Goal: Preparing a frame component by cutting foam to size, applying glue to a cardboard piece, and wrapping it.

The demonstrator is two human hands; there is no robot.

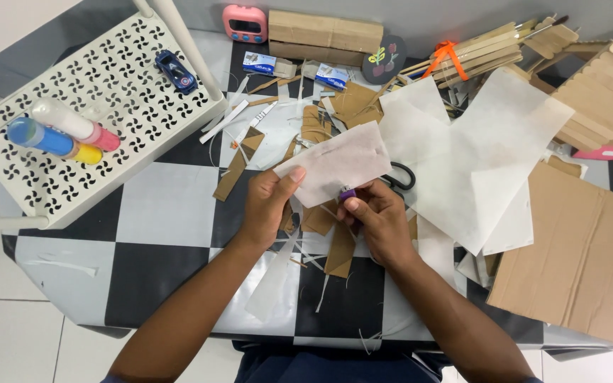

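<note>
Above the checkered table (164, 213), left hand (267, 206) pinches white paper (335, 163).

A: hands status?
B: both forearms come in from bottom edge, angled inward, meeting mid-frame. Left hand (265, 202) raised, thumb and fingers pinched together at the top, back of hand toward cam.
A: right?
B: right hand (376, 218) just beside it, fingers curled in, thumb tucked over, knuckles up. Wrists roughly level.
</note>
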